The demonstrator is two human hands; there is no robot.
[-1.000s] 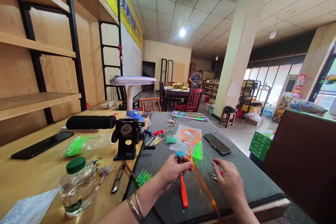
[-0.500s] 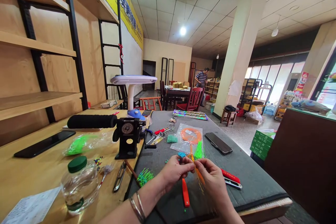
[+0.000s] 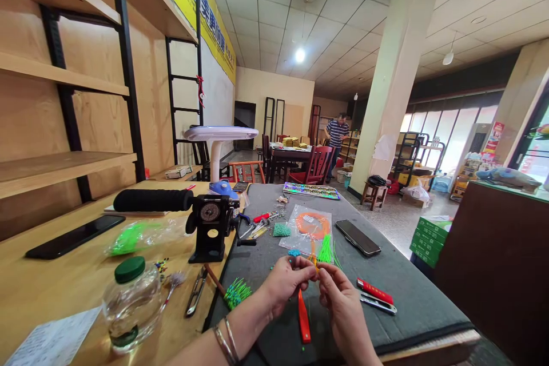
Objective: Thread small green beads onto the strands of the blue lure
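My left hand (image 3: 286, 281) pinches thin orange strands (image 3: 316, 263) at their lower end, its fingertips closed. My right hand (image 3: 343, 300) is closed on the same strands from the other side, fingertips almost touching the left ones. Just beyond lie a bunch of bright green strands (image 3: 326, 250) and a clear plastic bag (image 3: 295, 234) with an orange coil (image 3: 312, 225). Below the fingers is a red-handled tool (image 3: 303, 320), its far end hidden by my left hand. Small blue beads (image 3: 294, 253) show behind my left knuckles.
Red-and-silver thread snips (image 3: 377, 295) and a phone (image 3: 358, 237) lie on the right of the grey mat. A black hand-cranked device (image 3: 211, 229), a green-capped bottle (image 3: 129, 303) and green-tipped strands (image 3: 237, 293) are on the left. A person (image 3: 337, 140) stands in the background.
The loose orange ends that hung below my fingers no longer show there. My right hand has turned slightly and moved a little left. The view has shifted slightly.
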